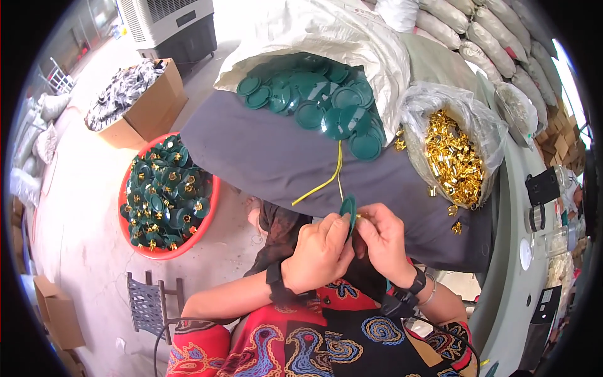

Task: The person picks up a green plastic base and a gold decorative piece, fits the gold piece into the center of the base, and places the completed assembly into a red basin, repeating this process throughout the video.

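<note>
Currently the left hand (320,251) and right hand (383,242) both pinch one green disc (348,210) above the lap. A red basin (125,188) holds many finished discs; a sack (326,103) of plain discs and gold clips (455,157) remain.

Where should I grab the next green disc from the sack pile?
Take a green disc at the pile's near edge by its rim, coming from the front. It lies uncovered beside the white sack, its edge overhanging the grey cloth, probably leaving room for fingers.
</note>
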Available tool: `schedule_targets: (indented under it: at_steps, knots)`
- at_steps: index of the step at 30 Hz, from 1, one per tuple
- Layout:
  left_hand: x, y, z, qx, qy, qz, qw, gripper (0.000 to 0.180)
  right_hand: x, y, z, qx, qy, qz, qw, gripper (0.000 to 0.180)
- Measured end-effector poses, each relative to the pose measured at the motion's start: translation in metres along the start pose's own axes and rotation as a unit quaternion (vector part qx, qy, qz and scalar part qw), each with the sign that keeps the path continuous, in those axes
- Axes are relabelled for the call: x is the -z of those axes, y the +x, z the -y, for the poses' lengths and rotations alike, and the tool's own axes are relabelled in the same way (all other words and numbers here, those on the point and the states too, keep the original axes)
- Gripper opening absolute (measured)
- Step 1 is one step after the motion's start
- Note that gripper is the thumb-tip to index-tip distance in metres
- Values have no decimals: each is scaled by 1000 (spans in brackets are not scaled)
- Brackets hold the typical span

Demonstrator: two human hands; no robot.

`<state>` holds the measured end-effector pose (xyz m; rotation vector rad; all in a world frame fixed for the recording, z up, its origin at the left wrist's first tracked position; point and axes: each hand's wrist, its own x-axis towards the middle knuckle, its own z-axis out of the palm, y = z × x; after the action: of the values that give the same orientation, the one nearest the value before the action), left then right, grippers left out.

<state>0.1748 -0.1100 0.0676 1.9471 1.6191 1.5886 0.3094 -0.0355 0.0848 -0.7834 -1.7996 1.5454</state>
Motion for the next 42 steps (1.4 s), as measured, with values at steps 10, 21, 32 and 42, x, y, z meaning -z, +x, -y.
schedule_targets:
  at_steps: [10, 21, 32, 42]
  knots:
    - [0, -5, 27, 194, -158, -24, 968, 8, 0, 21, -6, 195, -337, 17, 921, 22]
    - [-1, -13, 27, 387, -404, 69, 826, 6, 5, 14, -11, 253, -434, 94, 859, 24]
    - [-28, -13, 36, 93, -90, -69, 989, 9, -15, 23, -46, 130, -245, -136, 951, 14]
    - [87, -36, 101, 395, -302, -22, 867, 14, 105, 33, -42, 94, -622, -279, 726, 27]
